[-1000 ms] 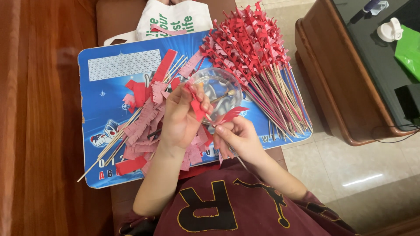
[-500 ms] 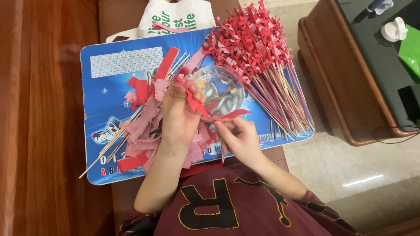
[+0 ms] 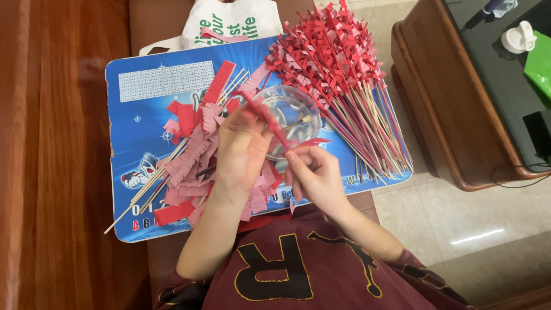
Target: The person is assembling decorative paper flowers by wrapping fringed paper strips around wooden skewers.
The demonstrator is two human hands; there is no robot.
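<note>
My left hand (image 3: pixel 241 152) holds a thin wooden stick with a red fringed paper strip (image 3: pixel 265 116) wound on it, slanting up to the left. My right hand (image 3: pixel 314 172) pinches the lower end of that stick and the loose tail of the strip. Both hands hover over a blue printed board (image 3: pixel 143 109). Just behind them stands a clear round bowl (image 3: pixel 293 112). A heap of cut pink and red fringed paper strips (image 3: pixel 189 161) lies left of my hands, with bare sticks (image 3: pixel 146 186) under it.
A large bundle of finished red-topped sticks (image 3: pixel 338 63) fans across the board's right side. A white cloth bag with green print (image 3: pixel 229 20) lies behind the board. A dark wooden cabinet (image 3: pixel 453 103) stands at the right, over a tiled floor (image 3: pixel 459 229).
The stick with the red strip has tilted up toward the left, and my right hand has slid down to its lower end. The camera has shifted slightly.
</note>
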